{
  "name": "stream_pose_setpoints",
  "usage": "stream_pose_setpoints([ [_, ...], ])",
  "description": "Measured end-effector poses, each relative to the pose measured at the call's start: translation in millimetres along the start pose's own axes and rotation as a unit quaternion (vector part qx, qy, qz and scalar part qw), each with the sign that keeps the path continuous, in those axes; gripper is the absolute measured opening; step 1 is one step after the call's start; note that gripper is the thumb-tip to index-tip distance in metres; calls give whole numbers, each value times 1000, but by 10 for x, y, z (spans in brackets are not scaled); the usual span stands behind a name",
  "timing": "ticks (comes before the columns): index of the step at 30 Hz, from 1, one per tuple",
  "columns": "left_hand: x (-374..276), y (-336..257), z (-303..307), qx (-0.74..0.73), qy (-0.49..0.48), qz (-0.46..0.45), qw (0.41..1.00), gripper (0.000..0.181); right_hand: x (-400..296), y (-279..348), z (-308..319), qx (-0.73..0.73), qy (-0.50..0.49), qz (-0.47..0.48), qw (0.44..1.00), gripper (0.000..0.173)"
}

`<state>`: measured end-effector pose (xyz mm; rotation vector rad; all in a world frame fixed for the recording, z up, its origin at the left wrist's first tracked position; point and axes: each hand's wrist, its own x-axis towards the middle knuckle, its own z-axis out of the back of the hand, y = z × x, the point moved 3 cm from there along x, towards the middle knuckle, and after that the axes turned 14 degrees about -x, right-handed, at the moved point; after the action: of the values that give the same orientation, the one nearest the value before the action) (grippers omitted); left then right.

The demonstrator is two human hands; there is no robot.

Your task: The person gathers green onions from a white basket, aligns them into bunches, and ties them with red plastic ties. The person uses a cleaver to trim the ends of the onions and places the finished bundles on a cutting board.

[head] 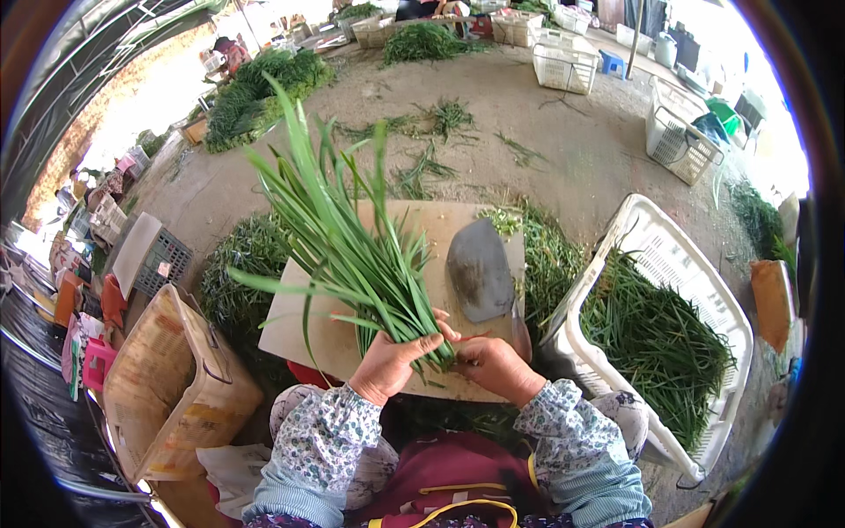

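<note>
A bunch of long flat green leaves, like garlic chives point(356, 244), slants up and left over a pale board point(396, 218). Around its lower end is my left hand point(396, 360), thumb across the stalks. My right hand point(495, 369) pinches at the cut ends, fingertips together, beside the left fingers. A thin red tie point(472, 338) shows between the hands; whether the right fingers grip it, a stalk or both cannot be told. On the board's right side lies a broad dark cleaver point(480, 270), its handle point(521, 333) towards me.
A white plastic crate point(690, 264) of cut greens stands at right, a stained crate point(152, 389) at left. Piles of leafy trimmings point(241, 270) flank the board. Beyond are scattered leaves point(452, 115), a large green heap point(264, 92), more crates point(566, 63) and a person point(232, 56).
</note>
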<state>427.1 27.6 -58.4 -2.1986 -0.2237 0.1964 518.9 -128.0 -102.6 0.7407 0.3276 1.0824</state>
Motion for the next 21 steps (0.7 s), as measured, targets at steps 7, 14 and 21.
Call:
stream_pose_setpoints([
  [7,-24,56,-94,62,41,7,997,25,-82,61,6,-115,13,20,993,16],
  [14,-25,138,-223,65,7,26,997,25,-85,40,73,-190,72,-24,979,27],
  [21,32,316,-179,114,-33,16,993,27,-235,447,774,-75,-30,46,996,17],
])
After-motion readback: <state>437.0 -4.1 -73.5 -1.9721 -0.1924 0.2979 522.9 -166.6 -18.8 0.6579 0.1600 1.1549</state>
